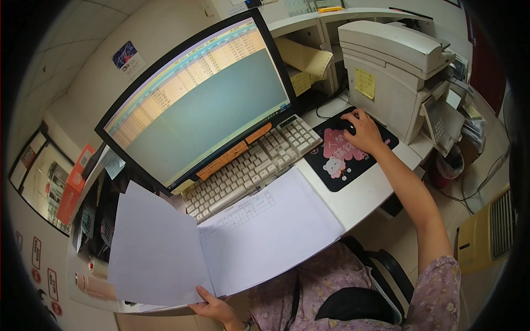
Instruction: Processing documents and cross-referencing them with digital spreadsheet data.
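Note:
My right hand (363, 131) is closed over a dark computer mouse (349, 127) on a black mouse pad (353, 176) with a pink cartoon print. At the lower left, my left hand (214, 308) grips the bottom edge of a turned-up white sheet (157, 248), thumb on top and fingers underneath. That sheet belongs to an open stack of papers (276, 237), whose right page carries a small printed table. The stack lies at the desk's front edge, against a beige keyboard (243, 176). Behind the keyboard stands a monitor (204, 94) showing a spreadsheet-like screen with rows at the top.
A large beige printer (386, 77) with a yellow note stands at the right, a telephone (441, 124) beside it. Yellow paper (303, 58) sits behind the monitor. At the left are a pink bottle (96, 286) and a red box (77, 182). A chair armrest (392, 270) is beside me.

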The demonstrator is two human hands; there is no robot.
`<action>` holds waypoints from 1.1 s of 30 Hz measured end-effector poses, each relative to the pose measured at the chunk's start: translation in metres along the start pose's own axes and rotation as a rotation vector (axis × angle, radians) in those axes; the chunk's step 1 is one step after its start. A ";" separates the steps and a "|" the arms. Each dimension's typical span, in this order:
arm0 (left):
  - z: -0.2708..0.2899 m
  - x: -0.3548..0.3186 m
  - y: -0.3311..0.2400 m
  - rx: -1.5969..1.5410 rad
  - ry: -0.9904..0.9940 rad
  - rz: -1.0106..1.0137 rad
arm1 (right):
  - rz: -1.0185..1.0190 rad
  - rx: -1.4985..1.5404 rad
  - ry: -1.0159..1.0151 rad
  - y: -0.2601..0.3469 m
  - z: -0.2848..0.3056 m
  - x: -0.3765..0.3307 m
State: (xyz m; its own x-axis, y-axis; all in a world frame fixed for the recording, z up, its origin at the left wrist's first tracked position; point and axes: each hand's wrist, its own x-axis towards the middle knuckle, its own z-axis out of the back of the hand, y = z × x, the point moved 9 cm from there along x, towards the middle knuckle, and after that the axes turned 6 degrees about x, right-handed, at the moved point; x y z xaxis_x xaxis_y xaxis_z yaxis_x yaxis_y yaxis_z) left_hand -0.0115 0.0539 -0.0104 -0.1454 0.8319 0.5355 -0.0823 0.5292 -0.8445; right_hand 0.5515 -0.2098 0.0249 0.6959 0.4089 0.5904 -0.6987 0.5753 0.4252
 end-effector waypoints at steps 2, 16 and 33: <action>-0.001 0.001 0.001 0.009 0.000 0.002 | -0.011 0.008 0.001 -0.002 0.001 0.000; -0.001 0.000 -0.001 -0.002 -0.008 -0.001 | -0.046 -0.001 -0.003 -0.003 0.001 -0.001; -0.006 -0.003 -0.013 0.015 -0.002 0.035 | -0.049 -0.036 -0.017 -0.001 0.002 0.000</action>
State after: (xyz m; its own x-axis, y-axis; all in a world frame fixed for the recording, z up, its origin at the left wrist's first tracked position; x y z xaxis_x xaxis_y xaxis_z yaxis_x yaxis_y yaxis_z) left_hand -0.0045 0.0454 -0.0006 -0.1499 0.8497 0.5055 -0.0922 0.4970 -0.8628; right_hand 0.5514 -0.2119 0.0262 0.7257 0.3679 0.5813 -0.6575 0.6196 0.4287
